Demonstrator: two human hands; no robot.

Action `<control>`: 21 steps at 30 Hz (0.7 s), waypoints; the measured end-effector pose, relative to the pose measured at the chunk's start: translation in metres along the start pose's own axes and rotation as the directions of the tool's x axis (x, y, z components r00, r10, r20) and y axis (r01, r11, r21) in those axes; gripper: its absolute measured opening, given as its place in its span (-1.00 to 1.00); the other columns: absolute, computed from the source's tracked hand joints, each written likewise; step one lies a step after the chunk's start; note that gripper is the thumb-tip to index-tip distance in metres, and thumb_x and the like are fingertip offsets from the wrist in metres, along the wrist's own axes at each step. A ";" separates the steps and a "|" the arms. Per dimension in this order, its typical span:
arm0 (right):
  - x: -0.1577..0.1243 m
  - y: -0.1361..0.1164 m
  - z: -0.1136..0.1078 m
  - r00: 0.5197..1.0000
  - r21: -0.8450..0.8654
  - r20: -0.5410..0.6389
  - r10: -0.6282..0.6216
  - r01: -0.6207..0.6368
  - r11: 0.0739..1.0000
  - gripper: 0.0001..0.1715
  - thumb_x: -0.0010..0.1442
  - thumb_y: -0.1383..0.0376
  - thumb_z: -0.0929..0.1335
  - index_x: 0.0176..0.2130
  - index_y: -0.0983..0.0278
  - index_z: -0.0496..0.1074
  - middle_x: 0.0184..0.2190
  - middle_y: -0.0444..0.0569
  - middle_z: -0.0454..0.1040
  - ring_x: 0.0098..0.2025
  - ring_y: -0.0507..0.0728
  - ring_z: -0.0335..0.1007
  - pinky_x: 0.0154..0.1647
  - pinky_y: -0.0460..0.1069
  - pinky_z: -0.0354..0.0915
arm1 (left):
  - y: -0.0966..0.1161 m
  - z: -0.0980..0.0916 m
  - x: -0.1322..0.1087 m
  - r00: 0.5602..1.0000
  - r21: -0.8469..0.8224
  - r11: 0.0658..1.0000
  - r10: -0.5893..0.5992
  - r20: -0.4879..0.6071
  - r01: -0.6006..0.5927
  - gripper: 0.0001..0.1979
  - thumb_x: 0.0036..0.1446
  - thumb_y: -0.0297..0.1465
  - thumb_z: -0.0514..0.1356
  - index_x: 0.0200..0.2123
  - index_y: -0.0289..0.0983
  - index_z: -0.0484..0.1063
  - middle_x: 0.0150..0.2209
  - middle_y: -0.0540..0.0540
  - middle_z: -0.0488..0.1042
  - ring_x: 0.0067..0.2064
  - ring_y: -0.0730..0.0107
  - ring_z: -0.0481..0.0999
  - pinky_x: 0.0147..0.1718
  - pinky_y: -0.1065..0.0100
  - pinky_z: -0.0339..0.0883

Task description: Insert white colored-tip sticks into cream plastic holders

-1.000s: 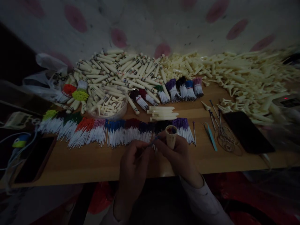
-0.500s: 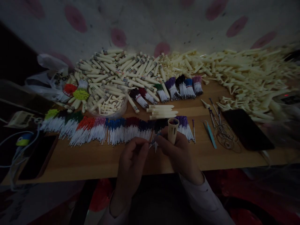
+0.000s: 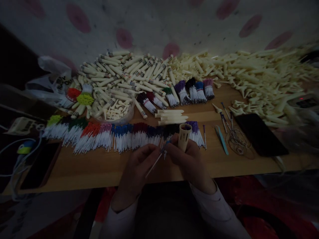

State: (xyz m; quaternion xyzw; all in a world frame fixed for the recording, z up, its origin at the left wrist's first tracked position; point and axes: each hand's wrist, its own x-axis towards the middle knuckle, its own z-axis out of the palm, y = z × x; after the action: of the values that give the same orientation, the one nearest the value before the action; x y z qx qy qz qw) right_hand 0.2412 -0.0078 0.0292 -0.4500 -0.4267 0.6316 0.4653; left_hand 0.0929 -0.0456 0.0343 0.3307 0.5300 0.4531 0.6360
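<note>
A cream pen barrel (image 3: pixel 184 136) with slots near its open top stands upright in my right hand (image 3: pixel 189 158), dark coloured tips inside it. The thumb and index finger of that hand also pinch a small blue piece (image 3: pixel 167 142). Fingertips close together, my left hand (image 3: pixel 139 166) holds a thin white refill (image 3: pixel 153 165) that slants down toward me. Its upper end meets the blue piece between the hands. Behind them lies a row of refills with coloured ends, such as the blue ones (image 3: pixel 123 136). Several cream barrels (image 3: pixel 171 117) lie just beyond.
Finished-looking pens (image 3: pixel 112 69) and loose cream parts (image 3: pixel 264 73) are heaped at the back. A clear tub (image 3: pixel 131 117) holds small cream pieces. Teal tweezers (image 3: pixel 221 141), tangled elastic bands (image 3: pixel 238 142) and a black phone (image 3: pixel 261 134) lie right; another phone (image 3: pixel 41 166) lies left.
My left hand has turned slightly and shifted a little left, and more of the white refill now shows below its fingers. My right hand stays nearly in place with the barrel.
</note>
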 end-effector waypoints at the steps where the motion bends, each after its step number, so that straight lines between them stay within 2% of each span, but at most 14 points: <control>1: 0.000 0.001 -0.001 1.000 0.007 0.008 -0.001 0.001 1.000 -0.68 0.07 0.13 0.48 -0.49 0.20 0.32 -0.65 -0.29 0.16 -0.60 -0.04 -0.04 -0.61 -0.08 -0.07 | 0.000 -0.001 0.000 1.000 0.036 0.999 0.018 0.017 -0.019 -0.73 0.14 -0.14 0.34 -0.37 -0.24 0.56 -0.45 0.01 0.42 -0.39 0.47 0.30 -0.41 0.47 0.17; 5: -0.002 0.005 -0.005 1.000 0.031 0.019 0.000 -0.001 1.000 -0.69 0.09 0.11 0.50 -0.45 0.22 0.39 -0.63 -0.29 0.15 -0.61 -0.05 -0.05 -0.60 -0.07 -0.07 | 0.004 0.001 -0.002 0.985 0.169 0.971 0.167 0.040 -0.171 -0.78 0.23 -0.25 0.27 -0.41 -0.23 0.55 -0.39 0.00 0.45 -0.31 0.42 0.38 -0.28 0.43 0.26; 9: -0.005 0.003 -0.006 1.000 0.066 0.012 0.008 -0.009 0.998 -0.77 0.07 0.16 0.52 -0.40 0.21 0.47 -0.62 -0.28 0.21 -0.60 -0.04 -0.05 -0.59 -0.06 -0.07 | 0.010 0.005 -0.004 0.966 0.212 0.945 0.259 -0.014 -0.251 -0.86 0.17 -0.37 0.29 -0.45 -0.23 0.52 -0.40 0.00 0.45 -0.32 0.40 0.40 -0.29 0.40 0.29; 12: -0.006 -0.003 -0.008 0.999 0.056 0.053 -0.009 0.006 0.998 -0.85 0.10 0.20 0.51 -0.36 0.21 0.53 -0.60 -0.24 0.29 -0.59 -0.04 -0.01 -0.59 -0.06 -0.07 | 0.011 0.005 -0.004 0.969 0.222 0.945 0.248 -0.015 -0.239 -0.90 0.14 -0.38 0.30 -0.43 -0.22 0.54 -0.40 0.00 0.48 -0.31 0.39 0.42 -0.30 0.42 0.29; 15: -0.006 -0.007 -0.013 0.988 0.008 0.145 -0.055 0.054 0.998 -0.88 0.15 0.21 0.49 -0.33 0.21 0.57 -0.55 -0.21 0.36 -0.59 -0.04 0.01 -0.59 -0.07 -0.05 | 0.010 -0.001 -0.003 0.980 0.215 0.956 0.200 0.014 -0.198 -0.91 0.15 -0.37 0.31 -0.40 -0.21 0.57 -0.39 0.02 0.49 -0.31 0.44 0.42 -0.30 0.45 0.27; 18: -0.004 -0.009 -0.019 0.968 -0.036 0.230 -0.097 0.108 0.994 -0.92 0.17 0.24 0.49 -0.32 0.20 0.59 -0.58 -0.24 0.33 -0.58 -0.04 0.03 -0.54 -0.08 0.03 | 0.010 -0.007 -0.002 0.989 0.184 0.973 0.124 0.080 -0.137 -0.90 0.14 -0.34 0.32 -0.41 -0.22 0.59 -0.42 0.04 0.48 -0.35 0.48 0.39 -0.33 0.47 0.24; 21: -0.004 -0.008 -0.024 0.954 -0.093 0.269 -0.128 0.158 0.983 -0.94 0.22 0.27 0.46 -0.30 0.20 0.59 -0.52 -0.21 0.41 -0.49 -0.01 0.19 -0.45 -0.07 0.12 | 0.012 -0.008 -0.002 0.989 0.178 0.979 0.077 0.126 -0.098 -0.85 0.13 -0.34 0.32 -0.46 -0.24 0.57 -0.51 0.07 0.40 -0.44 0.53 0.31 -0.43 0.48 0.18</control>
State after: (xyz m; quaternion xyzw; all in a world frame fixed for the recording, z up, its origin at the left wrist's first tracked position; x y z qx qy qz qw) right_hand 0.2661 -0.0067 0.0320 -0.3561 -0.5513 0.6247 0.4230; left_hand 0.0824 -0.0438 0.0447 0.4373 0.5160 0.4093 0.6124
